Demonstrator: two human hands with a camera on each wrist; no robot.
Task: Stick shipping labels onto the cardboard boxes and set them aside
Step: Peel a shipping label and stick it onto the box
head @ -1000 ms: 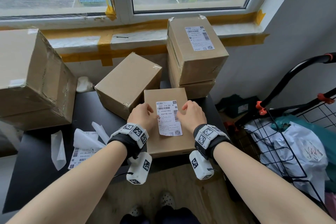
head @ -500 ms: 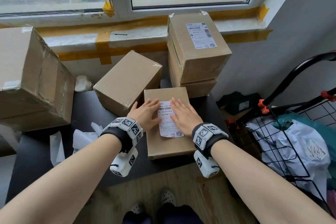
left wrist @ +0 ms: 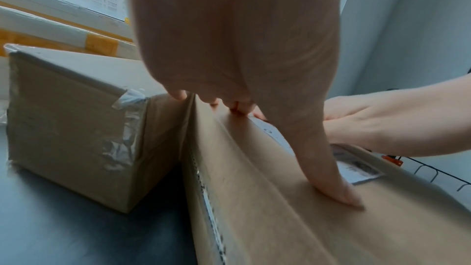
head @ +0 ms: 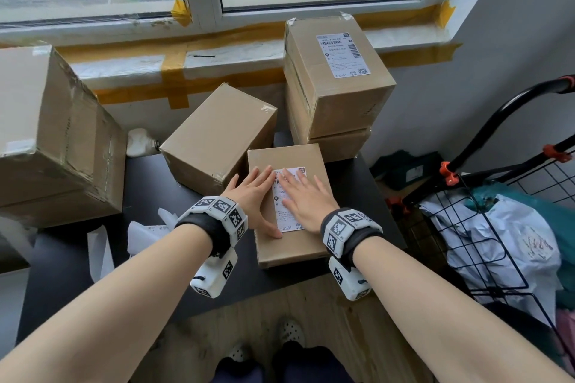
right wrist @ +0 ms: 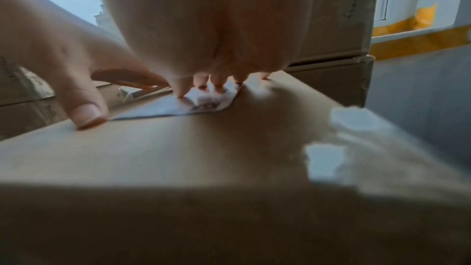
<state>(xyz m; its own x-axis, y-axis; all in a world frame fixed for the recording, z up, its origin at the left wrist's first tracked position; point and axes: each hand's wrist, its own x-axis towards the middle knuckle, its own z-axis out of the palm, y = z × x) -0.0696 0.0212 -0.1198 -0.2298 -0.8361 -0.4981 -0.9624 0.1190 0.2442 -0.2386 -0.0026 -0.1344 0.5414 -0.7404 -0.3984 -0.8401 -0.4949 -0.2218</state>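
Flat and unclenched, my left hand [head: 253,199] presses the left edge of the shipping label [head: 287,221] on the near cardboard box [head: 289,246], which lies on the black table [head: 155,183]. My right hand [head: 306,199], fingers straight, presses the label's right side. Only the right wrist view shows its fingertips [right wrist: 218,85] on the label's far end.

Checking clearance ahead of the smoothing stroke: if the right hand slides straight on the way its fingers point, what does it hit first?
Probably the lower box of the labelled stack, standing just past the far edge of the box that the right hand presses flat. Depth is hard to judge.
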